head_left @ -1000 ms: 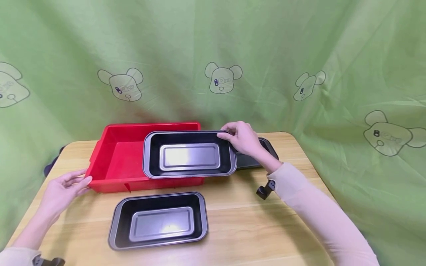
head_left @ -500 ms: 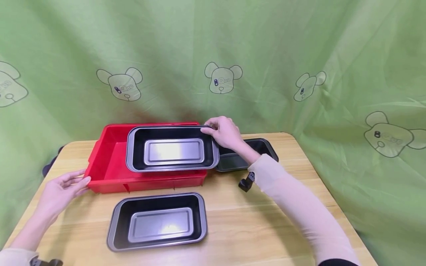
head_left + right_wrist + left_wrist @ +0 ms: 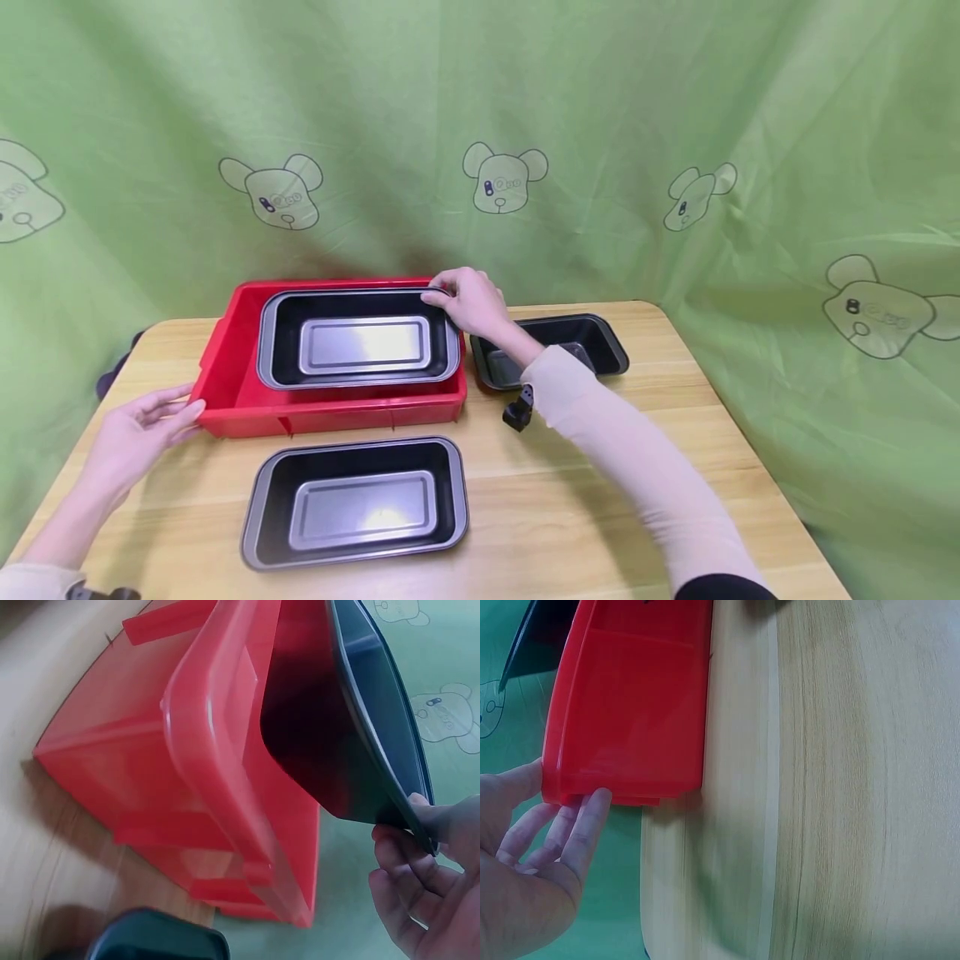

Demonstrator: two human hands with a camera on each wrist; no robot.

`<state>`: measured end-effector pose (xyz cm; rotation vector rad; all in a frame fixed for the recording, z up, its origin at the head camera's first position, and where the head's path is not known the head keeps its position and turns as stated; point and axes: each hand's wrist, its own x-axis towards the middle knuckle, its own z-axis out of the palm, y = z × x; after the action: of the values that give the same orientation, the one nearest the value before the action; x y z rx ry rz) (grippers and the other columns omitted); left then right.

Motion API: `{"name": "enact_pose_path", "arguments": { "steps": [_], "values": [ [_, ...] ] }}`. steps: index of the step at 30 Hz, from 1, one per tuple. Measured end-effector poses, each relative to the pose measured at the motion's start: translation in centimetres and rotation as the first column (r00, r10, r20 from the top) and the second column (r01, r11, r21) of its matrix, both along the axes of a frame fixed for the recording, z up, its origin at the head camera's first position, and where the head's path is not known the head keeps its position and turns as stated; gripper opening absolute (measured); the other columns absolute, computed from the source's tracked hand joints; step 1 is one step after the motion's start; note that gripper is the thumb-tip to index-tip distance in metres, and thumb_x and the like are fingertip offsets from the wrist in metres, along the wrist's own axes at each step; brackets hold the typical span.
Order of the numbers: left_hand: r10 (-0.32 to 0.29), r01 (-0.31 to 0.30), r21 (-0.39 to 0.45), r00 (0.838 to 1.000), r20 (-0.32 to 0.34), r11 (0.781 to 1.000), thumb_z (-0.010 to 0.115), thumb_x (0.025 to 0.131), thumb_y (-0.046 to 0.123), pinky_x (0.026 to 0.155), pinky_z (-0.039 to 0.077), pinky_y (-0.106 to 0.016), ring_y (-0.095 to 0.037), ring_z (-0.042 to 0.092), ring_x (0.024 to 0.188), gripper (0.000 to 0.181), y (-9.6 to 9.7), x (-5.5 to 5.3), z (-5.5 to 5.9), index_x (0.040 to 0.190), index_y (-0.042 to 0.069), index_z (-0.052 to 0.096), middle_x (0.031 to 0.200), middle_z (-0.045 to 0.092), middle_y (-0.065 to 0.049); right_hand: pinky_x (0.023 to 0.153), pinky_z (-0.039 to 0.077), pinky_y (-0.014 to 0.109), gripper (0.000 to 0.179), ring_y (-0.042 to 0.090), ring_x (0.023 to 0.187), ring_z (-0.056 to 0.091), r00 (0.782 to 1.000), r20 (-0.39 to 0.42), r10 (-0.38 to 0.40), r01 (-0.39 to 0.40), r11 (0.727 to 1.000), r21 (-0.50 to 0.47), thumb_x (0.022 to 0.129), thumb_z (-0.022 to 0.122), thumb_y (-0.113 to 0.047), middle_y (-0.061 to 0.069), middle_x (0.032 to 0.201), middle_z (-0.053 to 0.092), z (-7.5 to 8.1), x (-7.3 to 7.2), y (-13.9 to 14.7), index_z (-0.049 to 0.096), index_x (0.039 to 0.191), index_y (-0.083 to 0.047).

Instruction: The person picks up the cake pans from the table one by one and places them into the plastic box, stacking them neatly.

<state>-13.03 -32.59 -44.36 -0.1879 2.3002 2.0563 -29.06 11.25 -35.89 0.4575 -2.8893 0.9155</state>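
My right hand (image 3: 472, 302) pinches the far right corner of a dark metal loaf pan (image 3: 363, 344) between thumb and fingers. The pan is upright over the red plastic bin (image 3: 330, 417), within its outline in the head view. From the right wrist view, the pan's underside (image 3: 307, 727) shows tilted above the bin's rim. At the bin's near left corner, my left hand (image 3: 138, 429) grips the rim, thumb on one side and fingertips (image 3: 596, 806) on the other. A second loaf pan (image 3: 360, 508) lies on the table in front of the bin.
A third, black loaf pan (image 3: 600, 346) stands right of the bin, partly behind my right forearm. The wooden table (image 3: 570, 517) has rounded far corners. A green curtain (image 3: 600, 125) with printed bear heads hangs behind and beside it.
My right hand has carried the loaf pan leftward, from overlapping the bin's right end to over its inside. More of the third pan shows. My left hand stays on the corner.
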Motion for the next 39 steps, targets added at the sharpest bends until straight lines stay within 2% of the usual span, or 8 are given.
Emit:
{"name": "enact_pose_path", "arguments": {
  "steps": [6,11,21,27,30,34,39],
  "values": [
    [0.008,-0.006,-0.065,1.0,0.021,0.998,0.076,0.098,0.015,0.072,0.063,-0.016,0.0,0.078,0.079,0.029,0.0,0.0,0.0,0.112,0.04,0.072,0.09,0.075,0.022,0.08,0.052,0.043,0.023,0.017,0.094,0.067,1.0,0.016,-0.006,0.006,1.0,0.006,0.1,0.073,-0.042,-0.003,0.098,0.077,-0.9,-0.3,-1.3,0.081,0.112,-0.025],
    [0.014,-0.01,-0.097,0.999,0.038,0.995,0.076,0.098,0.018,0.072,0.063,-0.014,0.001,0.078,0.079,0.027,0.0,0.0,0.0,0.114,0.04,0.071,0.09,0.074,0.024,0.08,0.053,0.044,0.022,0.017,0.094,0.068,1.0,0.023,-0.013,0.013,1.0,0.02,0.099,0.073,-0.042,-0.004,0.095,0.076,-1.8,-0.3,-2.2,0.081,0.113,-0.026],
    [0.021,-0.014,-0.124,0.998,0.052,0.992,0.077,0.098,0.02,0.073,0.063,-0.014,0.002,0.077,0.08,0.026,0.1,0.1,0.1,0.113,0.041,0.07,0.09,0.073,0.024,0.076,0.053,0.042,0.019,0.015,0.089,0.067,1.0,0.027,0.005,-0.007,0.998,0.068,0.098,0.074,-0.043,-0.008,0.09,0.074,-3.1,-0.4,-3.7,0.081,0.11,-0.03],
    [0.022,-0.019,-0.089,0.999,0.04,0.996,0.077,0.098,0.017,0.072,0.063,-0.016,0.001,0.078,0.079,0.028,0.1,0.1,0.1,0.11,0.041,0.071,0.09,0.074,0.023,0.075,0.053,0.037,0.02,0.013,0.085,0.064,0.999,0.034,0.031,-0.033,0.997,0.076,0.098,0.075,-0.041,-0.006,0.092,0.075,-4.0,-0.7,-4.3,0.081,0.111,-0.027],
    [0.021,-0.016,-0.126,0.999,0.044,0.992,0.076,0.098,0.02,0.073,0.063,-0.015,0.003,0.077,0.08,0.027,0.2,0.1,0.1,0.119,0.036,0.071,0.09,0.072,0.025,0.071,0.05,0.032,0.02,0.011,0.083,0.064,0.998,0.041,0.043,-0.045,0.997,0.066,0.098,0.076,-0.04,-0.007,0.093,0.076,-4.3,-0.8,-4.5,0.081,0.111,-0.026],
    [0.023,-0.015,-0.132,0.998,0.059,0.991,0.076,0.098,0.021,0.073,0.063,-0.014,0.003,0.077,0.081,0.028,0.2,0.1,0.1,0.123,0.033,0.071,0.09,0.072,0.025,0.067,0.047,0.029,0.019,0.012,0.08,0.063,0.997,0.049,0.052,-0.055,0.997,0.057,0.098,0.076,-0.038,-0.006,0.089,0.076,-4.6,-0.8,-4.7,0.082,0.11,-0.025],
    [0.023,-0.015,-0.132,0.998,0.058,0.991,0.077,0.098,0.02,0.074,0.063,-0.015,0.003,0.077,0.081,0.027,0.1,0.0,0.1,0.119,0.037,0.071,0.09,0.072,0.024,0.073,0.051,0.033,0.018,0.013,0.082,0.065,0.997,0.056,0.048,-0.052,0.995,0.08,0.098,0.076,-0.039,-0.006,0.09,0.077,-4.8,-0.8,-5.0,0.081,0.109,-0.026]
  ]
}}
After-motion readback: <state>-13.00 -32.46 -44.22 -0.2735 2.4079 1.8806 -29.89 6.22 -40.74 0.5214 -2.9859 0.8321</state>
